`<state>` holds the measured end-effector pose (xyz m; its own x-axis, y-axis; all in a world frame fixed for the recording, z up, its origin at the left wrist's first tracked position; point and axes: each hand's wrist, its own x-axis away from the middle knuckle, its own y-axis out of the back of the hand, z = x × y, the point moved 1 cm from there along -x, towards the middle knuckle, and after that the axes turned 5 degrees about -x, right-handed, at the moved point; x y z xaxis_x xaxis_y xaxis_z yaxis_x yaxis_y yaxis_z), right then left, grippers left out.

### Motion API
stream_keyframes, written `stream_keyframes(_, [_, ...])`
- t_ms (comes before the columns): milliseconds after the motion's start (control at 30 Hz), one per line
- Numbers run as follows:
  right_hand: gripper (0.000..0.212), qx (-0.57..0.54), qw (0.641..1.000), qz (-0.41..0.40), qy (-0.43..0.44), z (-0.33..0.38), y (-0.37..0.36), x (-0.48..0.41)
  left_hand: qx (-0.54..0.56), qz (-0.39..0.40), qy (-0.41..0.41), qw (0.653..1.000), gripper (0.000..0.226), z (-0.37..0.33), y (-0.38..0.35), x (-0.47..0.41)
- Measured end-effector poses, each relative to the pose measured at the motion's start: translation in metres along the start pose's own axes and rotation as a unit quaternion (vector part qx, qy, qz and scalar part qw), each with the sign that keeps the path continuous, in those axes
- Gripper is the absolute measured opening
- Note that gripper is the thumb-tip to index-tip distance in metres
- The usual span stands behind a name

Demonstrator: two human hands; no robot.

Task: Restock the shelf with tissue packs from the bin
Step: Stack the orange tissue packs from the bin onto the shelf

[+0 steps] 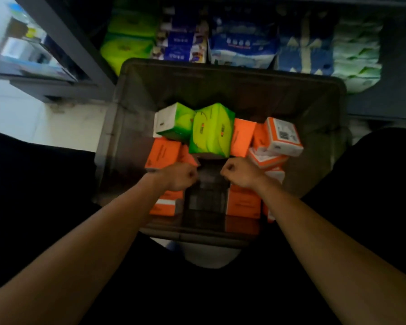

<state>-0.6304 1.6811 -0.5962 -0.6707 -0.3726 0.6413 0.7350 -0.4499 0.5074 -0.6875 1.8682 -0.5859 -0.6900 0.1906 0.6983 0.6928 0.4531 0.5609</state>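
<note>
A dark metal shelf [72, 43] holds soft plastic-wrapped bundles. In front of it stands a grey rectangular plastic bin [117, 137] with glossy, boxy green tissue packs [211, 134] and orange packs [162, 153] inside. The left hand [181, 177] and right hand [239, 173] hover above them, clenched into empty fists.

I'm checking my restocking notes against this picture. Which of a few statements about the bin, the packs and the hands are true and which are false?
1. The bin holds both green packs and orange packs. True.
2. The left hand grips a green pack. False: it is curled low in the bin beside orange packs, clear of the green ones.
3. The right hand rests on the shelf. False: it is inside the bin too.
4. Shelved green packs already sit at the shelf's left end. True.
</note>
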Motion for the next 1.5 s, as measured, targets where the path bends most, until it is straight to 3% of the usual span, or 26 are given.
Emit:
stream_keyframes(133, [0.015, 0.009, 0.999, 0.005, -0.04, -0.02, -0.008, -0.008, 0.013, 0.008, 0.028, 0.999, 0.026, -0.004, -0.015, -0.016])
stream_keyframes(367, [0.043, -0.032, 0.97, -0.198, -0.134, -0.038, 0.003, -0.022, 0.085, -0.021, 0.039, 0.995, 0.022, -0.021, -0.034, -0.051])
stream_keyframes(467, [0.064, -0.047, 0.958, -0.24, -0.148, -0.033, -0.001, -0.026, 0.068, -0.015, 0.039, 0.997, 0.023, -0.021, -0.041, -0.056])
stream_keyframes(567, [0.062, -0.073, 0.949, -0.264, -0.159, -0.029, -0.007, -0.036, 0.056, -0.013, 0.03, 0.998, 0.026, -0.025, -0.042, -0.057])
stream_keyframes(867, [0.052, -0.089, 0.939, -0.279, -0.18, -0.029, -0.007, -0.046, 0.068, -0.001, 0.06, 0.996, 0.024, -0.011, -0.043, -0.057])
stream_keyframes(1133, [0.061, -0.224, 0.93, -0.222, -0.187, -0.025, -0.008, -0.048, 0.115, -0.006, 0.053, 0.992, 0.024, -0.024, -0.038, -0.054])
stream_keyframes(1233, [0.071, -0.229, 0.939, -0.188, -0.175, -0.024, -0.004, -0.045, 0.225, -0.018, 0.068, 0.972, 0.021, -0.032, -0.031, -0.053])
stream_keyframes(1433, [0.059, -0.227, 0.942, -0.191, -0.159, -0.021, 0.009, -0.02, 0.359, -0.054, 0.138, 0.922, 0.016, -0.046, -0.017, -0.042])
stream_keyframes(1500, [0.058, -0.229, 0.942, -0.205, -0.137, -0.017, 0.015, -0.011, 0.379, -0.057, 0.151, 0.911, 0.026, -0.046, -0.014, -0.035])
